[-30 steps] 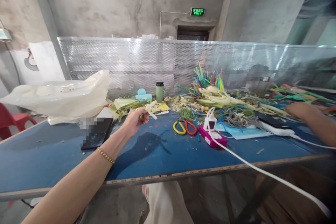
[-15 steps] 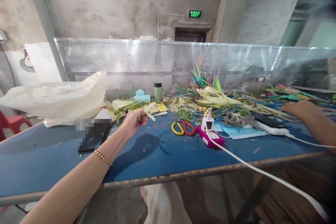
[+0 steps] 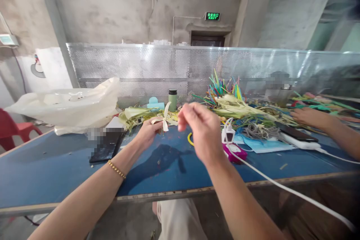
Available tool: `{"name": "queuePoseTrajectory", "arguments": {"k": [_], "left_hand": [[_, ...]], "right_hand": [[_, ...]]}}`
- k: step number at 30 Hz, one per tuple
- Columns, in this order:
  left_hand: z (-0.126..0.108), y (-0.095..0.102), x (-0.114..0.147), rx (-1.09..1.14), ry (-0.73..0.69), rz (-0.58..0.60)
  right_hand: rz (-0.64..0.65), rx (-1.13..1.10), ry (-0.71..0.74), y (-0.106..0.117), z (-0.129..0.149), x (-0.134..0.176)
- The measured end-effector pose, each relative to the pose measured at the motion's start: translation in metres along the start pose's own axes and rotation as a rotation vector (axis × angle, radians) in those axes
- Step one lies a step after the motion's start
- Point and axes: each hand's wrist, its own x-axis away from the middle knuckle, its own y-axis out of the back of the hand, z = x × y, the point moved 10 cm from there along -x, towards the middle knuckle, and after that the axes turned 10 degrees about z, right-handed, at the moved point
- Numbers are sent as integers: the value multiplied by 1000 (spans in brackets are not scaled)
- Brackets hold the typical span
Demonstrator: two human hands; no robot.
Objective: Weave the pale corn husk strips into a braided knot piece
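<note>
My left hand (image 3: 149,133), with a beaded bracelet at the wrist, pinches a small piece of pale husk strips (image 3: 166,114) above the blue table. Its narrow ends stick out past the fingertips in several directions. Just to the right, my right hand (image 3: 200,129) hangs in the air with fingers curled and thumb side toward the strips. Whatever lies between those fingers, if anything, is hidden. Behind it, scissors with a yellow handle loop (image 3: 190,139) are mostly covered.
Pale husks (image 3: 242,107), cords and coloured stems lie heaped along the back, near a green bottle (image 3: 172,100). A purple box (image 3: 236,153) with a white charger and cable sits right. Left are a tablet (image 3: 107,146) and plastic bag (image 3: 67,105). Another person's hand (image 3: 309,118) reaches in.
My right hand has come into view beside my left, covering most of the scissors. The pale strips in my left hand now point more upward. The view has shifted slightly left.
</note>
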Motion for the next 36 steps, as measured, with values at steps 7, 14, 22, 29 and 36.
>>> {"name": "queuePoseTrajectory", "arguments": {"k": [7, 14, 22, 29, 36], "left_hand": [[-2, 4, 0, -74, -37, 0], [4, 4, -2, -198, -44, 7], [-5, -7, 3, -336, -46, 35], [5, 0, -1, -175, -57, 23], [13, 1, -3, -20, -57, -5]], "right_hand": [[81, 576, -210, 8, -99, -46], [117, 314, -291, -8, -144, -28], [124, 333, -331, -3, -154, -22], [144, 200, -297, -7, -149, -22], [136, 262, -279, -8, -146, -24]]}}
